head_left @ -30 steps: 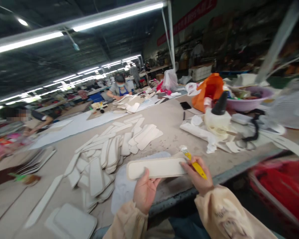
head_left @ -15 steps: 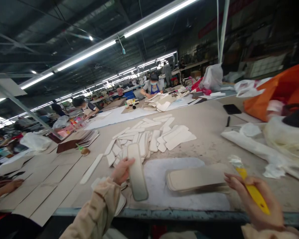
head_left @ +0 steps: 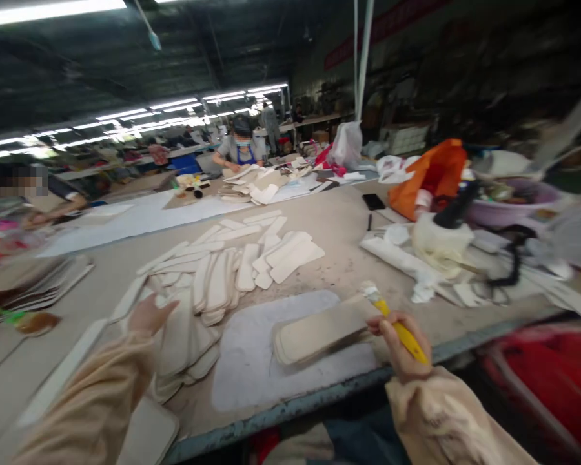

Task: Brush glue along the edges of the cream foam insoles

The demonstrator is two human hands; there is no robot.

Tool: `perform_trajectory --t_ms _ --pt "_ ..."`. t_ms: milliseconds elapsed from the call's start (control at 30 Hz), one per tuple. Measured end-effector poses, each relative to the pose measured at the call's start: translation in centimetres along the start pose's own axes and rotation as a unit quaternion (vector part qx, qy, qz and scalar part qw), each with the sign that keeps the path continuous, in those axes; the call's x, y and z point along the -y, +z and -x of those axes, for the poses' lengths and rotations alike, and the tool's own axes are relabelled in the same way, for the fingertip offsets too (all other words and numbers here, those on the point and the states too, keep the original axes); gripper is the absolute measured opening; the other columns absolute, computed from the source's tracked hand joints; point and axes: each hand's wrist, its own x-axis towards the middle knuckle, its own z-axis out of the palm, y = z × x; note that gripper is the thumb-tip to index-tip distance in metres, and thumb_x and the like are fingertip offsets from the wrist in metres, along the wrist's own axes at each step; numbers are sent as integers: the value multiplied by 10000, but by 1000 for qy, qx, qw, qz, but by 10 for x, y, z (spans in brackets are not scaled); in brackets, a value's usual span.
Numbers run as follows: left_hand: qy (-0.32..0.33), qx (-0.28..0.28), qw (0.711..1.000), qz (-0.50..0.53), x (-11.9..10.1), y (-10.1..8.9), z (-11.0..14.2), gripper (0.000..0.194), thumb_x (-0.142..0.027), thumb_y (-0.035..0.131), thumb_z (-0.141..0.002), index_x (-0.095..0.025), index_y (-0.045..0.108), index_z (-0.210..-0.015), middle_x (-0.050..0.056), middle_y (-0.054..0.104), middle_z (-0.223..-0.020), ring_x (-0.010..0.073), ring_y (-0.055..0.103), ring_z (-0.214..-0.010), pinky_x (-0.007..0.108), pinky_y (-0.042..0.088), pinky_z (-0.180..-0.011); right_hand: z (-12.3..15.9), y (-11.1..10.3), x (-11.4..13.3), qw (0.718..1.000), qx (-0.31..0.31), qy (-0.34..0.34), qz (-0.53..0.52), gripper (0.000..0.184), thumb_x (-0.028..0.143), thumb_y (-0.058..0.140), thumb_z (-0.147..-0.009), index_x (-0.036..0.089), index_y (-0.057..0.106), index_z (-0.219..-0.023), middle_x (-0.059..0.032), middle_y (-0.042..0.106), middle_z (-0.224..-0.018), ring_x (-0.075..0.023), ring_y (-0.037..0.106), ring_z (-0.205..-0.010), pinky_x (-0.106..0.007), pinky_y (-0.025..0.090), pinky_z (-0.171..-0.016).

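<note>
My right hand [head_left: 405, 342] grips a yellow-handled brush [head_left: 401, 326] whose pale, coated bristles point up and away. Its tip is by the far right corner of a stack of long, rounded beige panels [head_left: 310, 330]. Under that stack lies a whitish sheet [head_left: 242, 361]. At the left, my left hand [head_left: 148, 314] rests over a spread of similar panels, thumb and fingers apart. The nearest panel [head_left: 178, 332] lies just right of its fingers. More loose white pieces [head_left: 217, 278] overlap beyond it.
A worn blue table edge [head_left: 281, 413] runs along the front. To the right stand a pale container with a dark cone [head_left: 440, 236], crumpled wrapping, an orange bag [head_left: 428, 177] and a phone [head_left: 372, 201]. A brown bottle [head_left: 33, 321] lies left. Co-workers sit across the table.
My left hand has let go of the panel it held up and moved left onto the pile. The view has turned right. The brush stays in my right hand.
</note>
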Motion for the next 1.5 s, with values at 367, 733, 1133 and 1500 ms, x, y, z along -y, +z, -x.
perform_trajectory --t_ms 367,733,1133,1500 --pt "333 73 931 132 -43 154 158 618 -416 550 -835 -254 346 -1396 111 435 -1424 304 416 -1302 535 369 -1065 -41 -52 -8 983 -171 -65 -23 293 473 605 -815 195 512 -821 -1 663 -629 -145 600 -460 -268 493 -434" --pt "418 92 892 147 -71 185 159 692 -363 648 -786 -233 349 -1396 114 451 -1404 291 418 -1301 477 397 -1062 -32 -46 -5 978 -139 -21 152 314 492 616 -801 181 586 -833 6 642 -617 -117 551 -468 -242 476 -485" --pt "413 79 893 163 -74 181 161 686 -340 640 -779 -226 331 -1381 138 488 -1337 331 413 -1292 537 388 -1048 -17 -42 -5 991 -78 -5 109 291 471 596 -826 184 561 -798 22 573 -539 -116 475 -427 -244 382 -424" --pt "370 114 899 204 -74 178 165 776 -332 649 -763 -183 247 -1409 168 468 -1338 311 424 -1275 529 355 -1064 26 35 24 963 207 164 -48 289 468 513 -878 182 547 -898 58 444 -444 -92 331 -383 -225 238 -385"
